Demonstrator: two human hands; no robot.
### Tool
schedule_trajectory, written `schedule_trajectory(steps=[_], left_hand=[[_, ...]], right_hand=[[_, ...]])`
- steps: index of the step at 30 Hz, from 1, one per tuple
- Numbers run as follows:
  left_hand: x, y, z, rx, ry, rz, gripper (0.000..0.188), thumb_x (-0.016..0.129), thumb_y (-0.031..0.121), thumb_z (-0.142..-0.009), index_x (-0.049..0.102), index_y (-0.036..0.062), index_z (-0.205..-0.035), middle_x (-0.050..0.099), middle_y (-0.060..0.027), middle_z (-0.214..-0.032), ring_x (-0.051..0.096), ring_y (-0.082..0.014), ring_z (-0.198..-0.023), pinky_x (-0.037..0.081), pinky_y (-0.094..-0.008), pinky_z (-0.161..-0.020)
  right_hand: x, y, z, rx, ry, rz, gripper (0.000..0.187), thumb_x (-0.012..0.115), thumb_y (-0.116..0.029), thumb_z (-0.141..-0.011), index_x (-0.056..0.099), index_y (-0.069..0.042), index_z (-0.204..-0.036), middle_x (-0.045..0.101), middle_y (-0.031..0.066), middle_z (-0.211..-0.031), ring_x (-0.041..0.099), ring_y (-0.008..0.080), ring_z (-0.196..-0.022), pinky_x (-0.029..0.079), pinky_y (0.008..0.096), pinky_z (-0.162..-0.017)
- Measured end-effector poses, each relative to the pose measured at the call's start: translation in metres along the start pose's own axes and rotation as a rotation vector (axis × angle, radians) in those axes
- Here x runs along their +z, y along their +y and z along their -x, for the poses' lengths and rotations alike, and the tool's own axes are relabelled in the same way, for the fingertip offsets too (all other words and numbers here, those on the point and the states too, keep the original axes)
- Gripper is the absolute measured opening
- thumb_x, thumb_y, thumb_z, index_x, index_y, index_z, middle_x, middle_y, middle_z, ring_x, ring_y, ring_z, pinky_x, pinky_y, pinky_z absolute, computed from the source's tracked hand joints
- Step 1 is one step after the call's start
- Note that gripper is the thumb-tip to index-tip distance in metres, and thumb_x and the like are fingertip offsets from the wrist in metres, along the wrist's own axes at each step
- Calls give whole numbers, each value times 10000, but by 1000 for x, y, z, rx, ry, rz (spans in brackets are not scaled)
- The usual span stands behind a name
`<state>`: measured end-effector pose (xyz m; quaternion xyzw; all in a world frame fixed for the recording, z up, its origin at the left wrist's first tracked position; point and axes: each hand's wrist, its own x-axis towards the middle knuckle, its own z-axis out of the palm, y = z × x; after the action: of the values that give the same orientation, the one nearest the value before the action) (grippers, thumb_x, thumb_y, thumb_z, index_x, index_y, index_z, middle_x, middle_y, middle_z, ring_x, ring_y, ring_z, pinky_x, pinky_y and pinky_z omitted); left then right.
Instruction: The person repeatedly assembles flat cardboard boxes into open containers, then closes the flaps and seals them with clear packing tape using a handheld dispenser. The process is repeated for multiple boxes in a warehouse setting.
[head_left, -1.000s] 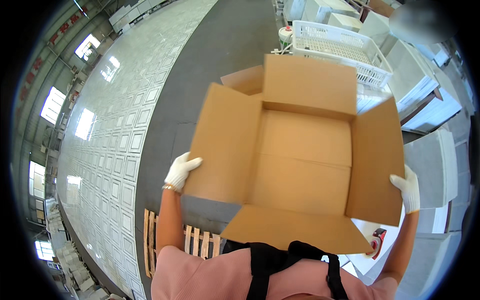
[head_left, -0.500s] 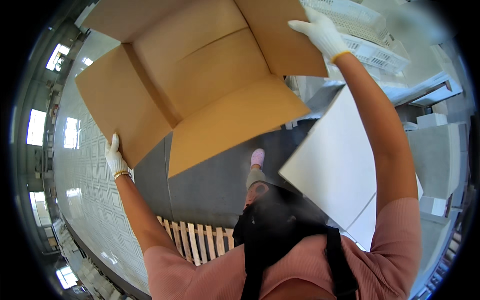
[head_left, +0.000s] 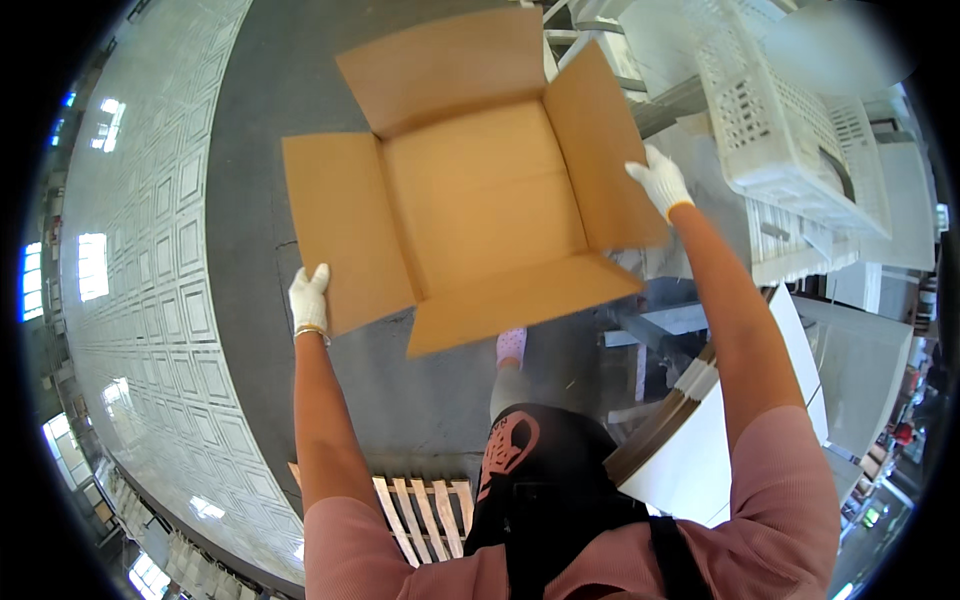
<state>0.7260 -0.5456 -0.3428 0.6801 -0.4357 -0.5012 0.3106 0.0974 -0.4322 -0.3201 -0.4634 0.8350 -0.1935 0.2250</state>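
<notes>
An open cardboard box (head_left: 480, 195) hangs in front of me, its four sides folded outward as flaps and its bare inside facing up at me. White knitted gloves cover both hands. My left hand (head_left: 309, 298) grips the lower outer corner of the left flap (head_left: 345, 230), thumb toward the inner face. On the other side, my right hand (head_left: 660, 183) holds the outer edge of the right flap (head_left: 605, 150); its fingers behind the cardboard are partly hidden. The near flap (head_left: 525, 300) tilts down toward my pink shoe (head_left: 511, 345).
White plastic crates (head_left: 765, 130) stand on a pile at the right. Stacked white panels (head_left: 690, 455) lean by my right side. Slatted wood (head_left: 425, 515) lies at lower left on the grey floor (head_left: 270, 120). Glossy, patterned white panels (head_left: 170, 300) run along the left.
The box has come down and nearer, turning more level so its inside faces me. Both hands moved with it, keeping hold of the flaps; my view has swung rightward.
</notes>
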Motion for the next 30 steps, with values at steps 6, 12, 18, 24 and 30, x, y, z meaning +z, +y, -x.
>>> schedule_trajectory(steps=[6,12,18,24,30], left_hand=[[28,-68,-44,-60,12,-274,346,692,196,-966,686,-71,-1186,746,-114,-1043,685,-161,-921,534,-320,-836],[13,-97,-82,-38,28,-164,390,693,248,-975,650,-52,-1221,739,-136,-1081,690,-205,-969,532,-357,-873],[39,-124,-76,194,336,-1172,802,761,450,-898,416,76,-1518,578,-188,-1445,678,-338,-1124,532,-464,-905],[82,-85,3,383,258,-1670,881,733,576,-861,416,107,-1537,340,-278,-1569,332,-487,-1416,353,-579,-1081],[86,-108,26,403,-400,-1586,1032,648,739,-838,337,119,-1601,226,-308,-1632,232,-545,-1469,253,-642,-1152]], right_hand=[[61,10,-11,67,-63,200,438,645,-361,-965,602,-55,-1275,695,266,-1150,653,444,-1090,515,501,-941],[106,49,-40,89,79,303,549,642,-436,-974,525,-67,-1364,693,265,-1146,661,458,-1064,524,533,-905],[99,12,-46,310,-137,627,919,750,-469,-887,271,-119,-1588,570,234,-1404,650,403,-1168,540,540,-872],[103,-9,30,-113,-130,1008,1065,865,-493,-719,355,-106,-1570,293,156,-1632,297,331,-1500,390,541,-1112],[121,57,61,-62,-209,987,1120,868,-522,-698,365,-1,-1552,256,203,-1661,205,357,-1553,209,534,-1235]])
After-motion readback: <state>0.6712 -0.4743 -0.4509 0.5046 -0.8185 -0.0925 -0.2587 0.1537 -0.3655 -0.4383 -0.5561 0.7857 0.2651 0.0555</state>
